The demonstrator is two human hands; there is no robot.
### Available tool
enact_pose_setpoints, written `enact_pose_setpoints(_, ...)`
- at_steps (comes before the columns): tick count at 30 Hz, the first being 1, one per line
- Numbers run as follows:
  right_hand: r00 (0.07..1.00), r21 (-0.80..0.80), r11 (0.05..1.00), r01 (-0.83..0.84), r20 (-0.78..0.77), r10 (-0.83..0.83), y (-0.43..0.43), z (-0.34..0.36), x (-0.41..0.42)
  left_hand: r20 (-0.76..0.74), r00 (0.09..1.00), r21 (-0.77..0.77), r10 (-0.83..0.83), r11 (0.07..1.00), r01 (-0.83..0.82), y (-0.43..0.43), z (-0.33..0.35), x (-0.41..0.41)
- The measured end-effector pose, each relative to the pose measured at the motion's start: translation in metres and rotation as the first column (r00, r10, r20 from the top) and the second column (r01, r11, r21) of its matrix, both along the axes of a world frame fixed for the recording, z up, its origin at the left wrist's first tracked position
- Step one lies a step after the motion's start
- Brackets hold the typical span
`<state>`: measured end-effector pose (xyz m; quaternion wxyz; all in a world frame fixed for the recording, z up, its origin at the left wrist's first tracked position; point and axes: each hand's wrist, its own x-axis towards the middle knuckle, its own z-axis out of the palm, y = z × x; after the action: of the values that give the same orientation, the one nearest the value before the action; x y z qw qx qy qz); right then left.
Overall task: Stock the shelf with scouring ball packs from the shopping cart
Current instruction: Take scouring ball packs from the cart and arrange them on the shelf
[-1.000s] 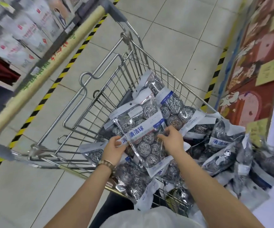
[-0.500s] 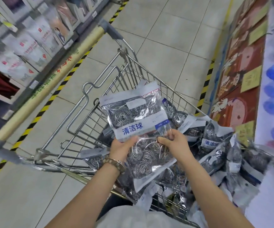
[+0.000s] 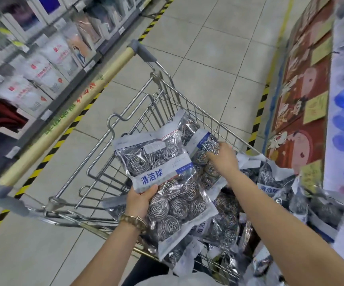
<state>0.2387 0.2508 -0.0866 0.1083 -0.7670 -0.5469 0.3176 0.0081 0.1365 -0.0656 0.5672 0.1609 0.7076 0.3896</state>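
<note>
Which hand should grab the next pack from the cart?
Right: the right hand curls its fingers onto the cart pack, while the left hand is busy holding the lifted pack.

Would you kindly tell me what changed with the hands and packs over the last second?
The right hand let go of the lifted scouring ball pack and reached forward onto another pack in the shopping cart. The left hand keeps gripping the lifted pack, now higher. The cart stayed put.

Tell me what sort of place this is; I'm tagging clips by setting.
Most likely a supermarket aisle: a wire cart piled with scouring-ball packs, shelves of boxed goods on the left, and striped tape along the tiled floor.
</note>
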Motion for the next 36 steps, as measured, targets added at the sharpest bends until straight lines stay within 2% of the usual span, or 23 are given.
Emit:
enact_pose_setpoints(4, 0.975, -0.102, 0.993, -0.065, 0.207, 0.085, 0.023, -0.025, 0.006, 0.029, 0.999, -0.018, 0.039, 0.999, -0.038, -0.003, -0.004, -0.006)
enact_pose_setpoints(7, 0.955, -0.142, 0.988, -0.063, 0.281, 0.101, 0.029, -0.037, 0.006, 0.039, 0.998, -0.045, 0.057, 0.997, -0.056, -0.002, -0.007, -0.010)
enact_pose_setpoints(11, 0.941, -0.164, 0.985, 0.061, 0.339, -0.002, 0.040, -0.036, 0.003, 0.019, 0.998, -0.056, 0.058, 0.997, -0.057, 0.000, -0.012, -0.012)
enact_pose_setpoints(13, 0.923, -0.215, 0.976, 0.038, 0.381, 0.048, 0.043, -0.039, 0.003, 0.030, 0.998, -0.053, 0.064, 0.997, -0.062, 0.000, -0.015, -0.013)
enact_pose_setpoints(17, 0.948, -0.282, 0.959, -0.030, 0.295, 0.117, 0.043, -0.043, 0.008, 0.029, 0.998, -0.011, 0.050, 0.999, -0.049, 0.002, -0.014, -0.011)
enact_pose_setpoints(20, 0.965, -0.249, 0.967, -0.055, 0.235, 0.115, 0.035, -0.035, 0.007, 0.031, 0.999, 0.009, 0.033, 0.999, -0.033, 0.003, -0.013, -0.011)
enact_pose_setpoints(29, 0.964, -0.098, 0.990, -0.105, 0.233, 0.126, -0.021, 0.013, 0.020, 0.076, 0.996, 0.020, -0.052, 0.999, 0.050, 0.004, -0.002, -0.020)
enact_pose_setpoints(32, 0.971, -0.027, 0.998, -0.051, 0.233, 0.056, -0.047, 0.030, 0.027, 0.077, 0.995, 0.035, -0.068, 0.997, 0.065, 0.004, 0.005, -0.022)
enact_pose_setpoints(36, 0.973, 0.027, 0.994, 0.105, 0.205, -0.109, -0.081, 0.047, 0.042, 0.093, 0.992, 0.021, -0.084, 0.996, 0.082, 0.004, 0.013, -0.024)
